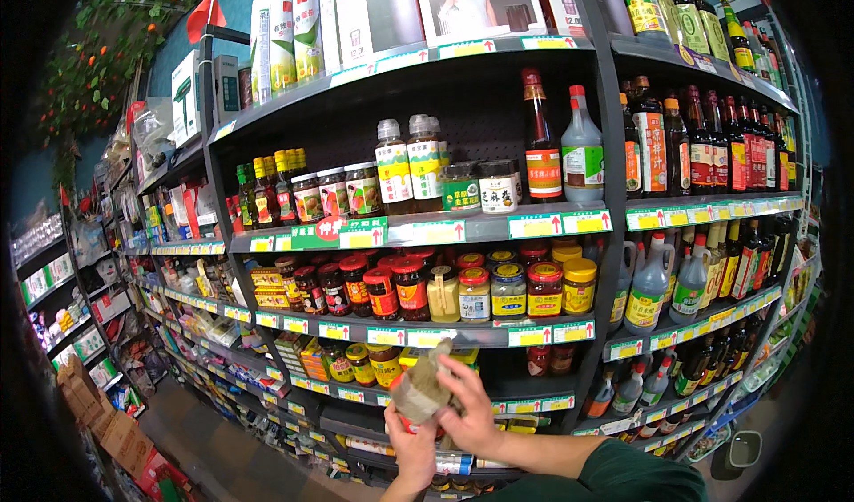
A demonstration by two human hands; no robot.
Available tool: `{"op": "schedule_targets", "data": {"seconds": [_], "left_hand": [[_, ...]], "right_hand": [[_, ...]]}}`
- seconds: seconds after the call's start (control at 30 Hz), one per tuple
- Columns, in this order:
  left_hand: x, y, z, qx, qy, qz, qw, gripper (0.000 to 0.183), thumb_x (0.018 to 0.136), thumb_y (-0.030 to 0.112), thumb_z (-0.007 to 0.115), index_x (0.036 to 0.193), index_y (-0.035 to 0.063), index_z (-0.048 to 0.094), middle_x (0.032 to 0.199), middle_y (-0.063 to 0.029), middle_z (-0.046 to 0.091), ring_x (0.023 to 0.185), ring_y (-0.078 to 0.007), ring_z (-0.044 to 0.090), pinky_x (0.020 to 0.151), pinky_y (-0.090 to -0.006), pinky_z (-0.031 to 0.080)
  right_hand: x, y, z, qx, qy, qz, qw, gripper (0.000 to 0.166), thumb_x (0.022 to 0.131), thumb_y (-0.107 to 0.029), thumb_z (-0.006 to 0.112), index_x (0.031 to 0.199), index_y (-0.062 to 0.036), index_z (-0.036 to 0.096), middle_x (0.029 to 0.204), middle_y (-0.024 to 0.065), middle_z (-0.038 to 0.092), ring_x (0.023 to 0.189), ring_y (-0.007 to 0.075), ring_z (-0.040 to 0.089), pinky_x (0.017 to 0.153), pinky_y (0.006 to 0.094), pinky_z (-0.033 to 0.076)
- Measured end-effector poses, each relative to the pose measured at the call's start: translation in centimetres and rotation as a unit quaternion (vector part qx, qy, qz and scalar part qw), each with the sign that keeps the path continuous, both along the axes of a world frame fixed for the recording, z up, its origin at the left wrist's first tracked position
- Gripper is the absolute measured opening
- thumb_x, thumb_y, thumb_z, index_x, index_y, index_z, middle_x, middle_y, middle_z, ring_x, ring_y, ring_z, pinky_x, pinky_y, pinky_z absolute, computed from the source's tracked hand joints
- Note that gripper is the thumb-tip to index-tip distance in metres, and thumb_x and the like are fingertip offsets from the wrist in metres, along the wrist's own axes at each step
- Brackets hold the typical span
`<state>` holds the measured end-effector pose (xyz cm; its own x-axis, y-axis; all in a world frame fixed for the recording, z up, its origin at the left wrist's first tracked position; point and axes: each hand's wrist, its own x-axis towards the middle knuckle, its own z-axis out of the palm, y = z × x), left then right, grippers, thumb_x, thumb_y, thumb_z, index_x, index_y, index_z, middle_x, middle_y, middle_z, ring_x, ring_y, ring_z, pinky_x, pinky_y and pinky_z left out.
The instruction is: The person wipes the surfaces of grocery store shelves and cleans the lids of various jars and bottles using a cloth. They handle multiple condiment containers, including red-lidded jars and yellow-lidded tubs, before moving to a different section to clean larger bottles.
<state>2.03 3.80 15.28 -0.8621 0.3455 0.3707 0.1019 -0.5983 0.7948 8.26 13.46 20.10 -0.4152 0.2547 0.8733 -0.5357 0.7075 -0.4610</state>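
Both hands are at the lower middle, in front of the lower shelves. My left hand grips a jar from below; only a bit of its red and its side show. My right hand presses a crumpled greyish-brown cloth over the jar, its fingers bent round the cloth. Much of the jar is hidden by the cloth and the fingers. Behind the hands, jars with yellow lids stand on a shelf. Above them is a row of sauce jars with red, blue and yellow lids.
A dark metal shelf with price tags carries honey bottles, jars and sauce bottles. More vinegar and sauce bottles fill the right-hand shelves. Cardboard boxes lie at the lower left, and a grey bin stands on the floor at right.
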Motion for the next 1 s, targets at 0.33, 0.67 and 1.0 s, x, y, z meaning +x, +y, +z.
{"op": "schedule_targets", "data": {"seconds": [0.33, 0.67, 1.0], "left_hand": [[-0.2, 0.1, 3.5, 0.018, 0.143, 0.081, 0.986, 0.078, 0.070, 0.010, 0.080, 0.133, -0.0018, 0.036, 0.128, -0.0147, 0.049, 0.117, -0.0213, 0.051, 0.103, -0.0361, 0.040], [0.0, 2.5, 1.9, 0.105, 0.105, 0.026, 0.989, 0.083, 0.083, 0.038, 0.070, 0.143, -0.0002, 0.026, 0.135, -0.0124, 0.046, 0.122, -0.0213, 0.047, 0.107, -0.0364, 0.035], [-1.8, 2.3, 3.3, 0.041, 0.130, 0.095, 0.986, 0.086, 0.081, 0.036, 0.076, 0.141, -0.0007, 0.026, 0.132, -0.0129, 0.046, 0.120, -0.0207, 0.048, 0.104, -0.0358, 0.038]], "right_hand": [[-1.0, -0.4, -4.7, -0.488, -0.084, 0.245, 0.834, 0.043, 0.103, -0.019, 0.044, 0.142, -0.0020, 0.039, 0.134, 0.0076, 0.049, 0.122, 0.0187, 0.046, 0.106, 0.0322, 0.035], [-3.4, 1.2, -0.6, -0.596, -0.013, 0.383, 0.706, 0.033, 0.100, -0.021, 0.050, 0.129, -0.0035, 0.049, 0.123, 0.0103, 0.060, 0.110, 0.0215, 0.061, 0.095, 0.0329, 0.049], [-2.3, -1.0, -4.8, -0.410, -0.113, 0.256, 0.868, 0.039, 0.100, -0.013, 0.052, 0.137, -0.0029, 0.044, 0.133, 0.0074, 0.053, 0.121, 0.0152, 0.050, 0.102, 0.0305, 0.041]]}}
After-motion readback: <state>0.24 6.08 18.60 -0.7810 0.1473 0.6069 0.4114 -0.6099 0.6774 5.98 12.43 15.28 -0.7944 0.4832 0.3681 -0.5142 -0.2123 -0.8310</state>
